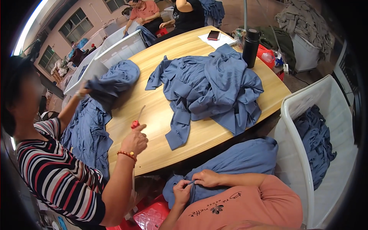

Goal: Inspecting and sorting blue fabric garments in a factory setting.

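A blue garment point(237, 157) lies bunched on my lap below the wooden table's edge point(153, 161). My left hand point(182, 191) pinches a fold of its fabric, fingers closed on the cloth. My right hand point(207, 178) grips the same fold just to the right, the two hands almost touching. A seam or small detail between my fingertips is too small to make out.
A pile of blue garments point(214, 88) covers the table's middle. A co-worker in a striped top at left holds a red-handled tool point(134, 124) and another blue garment point(111, 82). A white bin point(295, 126) with blue garments stands at right. A black bottle point(251, 46) and a phone point(213, 35) sit at the far end.
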Demonstrator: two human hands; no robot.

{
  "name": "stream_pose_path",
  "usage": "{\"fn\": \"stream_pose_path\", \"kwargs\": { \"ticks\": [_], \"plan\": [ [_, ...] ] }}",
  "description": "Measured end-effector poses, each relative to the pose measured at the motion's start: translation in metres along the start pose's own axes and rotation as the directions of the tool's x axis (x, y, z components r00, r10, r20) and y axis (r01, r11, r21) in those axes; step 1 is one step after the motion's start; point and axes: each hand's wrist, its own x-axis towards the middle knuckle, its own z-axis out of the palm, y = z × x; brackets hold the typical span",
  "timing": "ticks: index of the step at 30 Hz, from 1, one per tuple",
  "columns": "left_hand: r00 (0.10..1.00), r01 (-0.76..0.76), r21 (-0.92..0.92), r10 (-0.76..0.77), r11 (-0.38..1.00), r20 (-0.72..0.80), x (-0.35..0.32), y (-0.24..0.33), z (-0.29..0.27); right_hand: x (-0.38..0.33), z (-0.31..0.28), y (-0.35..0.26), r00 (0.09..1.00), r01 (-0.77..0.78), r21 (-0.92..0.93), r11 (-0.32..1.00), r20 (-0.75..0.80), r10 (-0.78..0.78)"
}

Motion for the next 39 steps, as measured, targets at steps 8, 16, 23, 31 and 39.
{"fn": "stream_pose_path", "kwargs": {
  "ticks": [8,16,23,31,39],
  "plan": [
    [0.967,-0.199,0.276,0.234,0.94,-0.097,-0.005,-0.004,0.012,-0.007,0.011,-0.004,0.981,-0.097,-0.249,0.964,-0.187,0.05],
    [0.887,-0.355,0.618,0.462,0.701,-0.016,0.009,0.009,0.019,-0.004,0.012,0.004,0.868,0.104,-0.455,0.885,-0.392,-0.303],
    [0.92,-0.34,0.615,0.388,0.711,0.059,0.039,0.024,-0.035,0.004,-0.014,0.002,0.865,-0.112,-0.39,0.914,-0.491,-0.104],
    [0.977,-0.213,0.546,0.188,0.811,0.102,0.031,-0.006,-0.04,0.009,-0.024,-0.037,0.902,0.168,-0.619,0.767,-0.217,-0.373],
    [0.996,-0.022,0.389,-0.016,0.921,0.093,0.028,-0.01,-0.041,0.026,0.007,-0.029,0.941,0.324,-0.662,0.675,0.155,-0.3]
  ]
}}
